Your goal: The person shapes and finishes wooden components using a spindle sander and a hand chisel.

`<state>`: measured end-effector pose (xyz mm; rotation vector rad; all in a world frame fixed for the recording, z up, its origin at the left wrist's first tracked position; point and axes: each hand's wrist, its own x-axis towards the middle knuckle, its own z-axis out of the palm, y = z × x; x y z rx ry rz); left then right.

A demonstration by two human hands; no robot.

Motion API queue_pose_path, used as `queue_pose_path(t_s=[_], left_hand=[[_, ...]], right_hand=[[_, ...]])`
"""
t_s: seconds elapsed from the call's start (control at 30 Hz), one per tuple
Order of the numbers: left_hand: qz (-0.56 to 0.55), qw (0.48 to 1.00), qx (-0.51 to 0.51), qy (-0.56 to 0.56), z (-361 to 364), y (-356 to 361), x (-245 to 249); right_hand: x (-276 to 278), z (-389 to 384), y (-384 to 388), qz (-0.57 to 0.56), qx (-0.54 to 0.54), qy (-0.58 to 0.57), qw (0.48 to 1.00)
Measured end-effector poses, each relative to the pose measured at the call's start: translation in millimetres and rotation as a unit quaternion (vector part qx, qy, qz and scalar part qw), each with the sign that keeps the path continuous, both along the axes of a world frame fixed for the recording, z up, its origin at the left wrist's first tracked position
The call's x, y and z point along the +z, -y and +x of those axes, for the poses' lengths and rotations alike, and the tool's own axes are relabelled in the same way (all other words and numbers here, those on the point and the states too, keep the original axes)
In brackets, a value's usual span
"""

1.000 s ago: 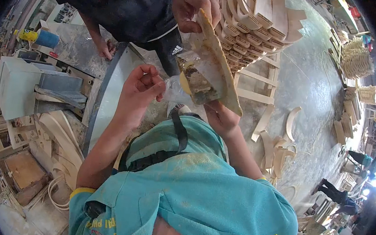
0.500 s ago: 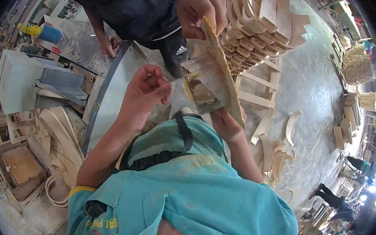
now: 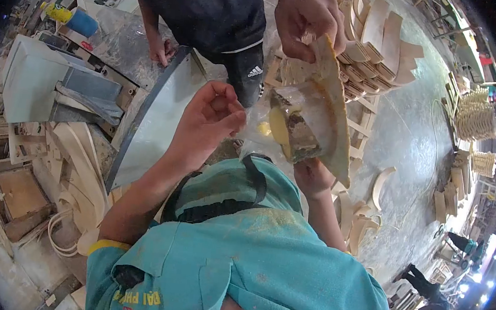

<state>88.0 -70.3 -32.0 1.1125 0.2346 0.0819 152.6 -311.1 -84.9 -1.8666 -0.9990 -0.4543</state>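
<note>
My left hand (image 3: 216, 114) is closed in a pinch on the edge of a clear plastic bag (image 3: 256, 123). Inside the bag show something yellow and a brown, crusty piece (image 3: 302, 133). Against its right side stands a thin, pale curved sheet (image 3: 335, 103) with a rough yellowish edge; its kind is not clear. My right hand (image 3: 315, 175) is closed at the bag's lower end, beside the sheet's lower tip, its fingers mostly hidden. Another person's hand (image 3: 310, 21) grips the sheet's upper end.
A person in a dark shirt (image 3: 207, 10) stands facing me, another hand resting by a grey metal panel (image 3: 158, 106). Stacked curved wooden pieces (image 3: 381, 43) rise at the upper right. Loose curved pieces (image 3: 382, 187) lie on the floor. Wood strips (image 3: 82, 164) and a wooden box (image 3: 20, 197) are at left.
The bag and sheet have shifted right in view, along with both my hands and the other person's hand. The bag has turned, so more of the yellow contents shows.
</note>
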Motion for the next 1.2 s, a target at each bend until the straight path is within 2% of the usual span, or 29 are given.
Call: queue_pose_path(t_s=[0.23,0.3,0.4,0.6,0.87,0.97,1.07,1.2], left_hand=[[0.002,1.000,-0.001,0.010,-2,3,-1],[0.009,1.000,-0.007,0.001,-1,2,-2],[0.011,1.000,-0.005,-0.002,-1,6,-1],[0.006,1.000,-0.009,-0.005,2,7,1],[0.000,1.000,-0.003,0.025,1,11,-4],[0.029,0.999,-0.004,0.029,1,11,-1],[-0.017,0.999,-0.005,0.034,1,12,-1],[0.003,1.000,-0.001,0.022,0,14,0]], right_hand=[[-13,0,8,-0.019,-0.019,0.055,0.998],[-16,-4,8,-0.014,-0.033,-0.028,0.999],[-21,-1,12,-0.032,-0.036,-0.077,0.996],[-8,-4,10,-0.035,-0.017,0.017,0.999],[-2,-5,9,-0.039,-0.010,0.044,0.998],[0,-7,9,-0.040,-0.009,0.049,0.998],[1,-6,8,-0.042,-0.009,0.052,0.998],[3,-8,7,-0.045,-0.007,0.067,0.997]])
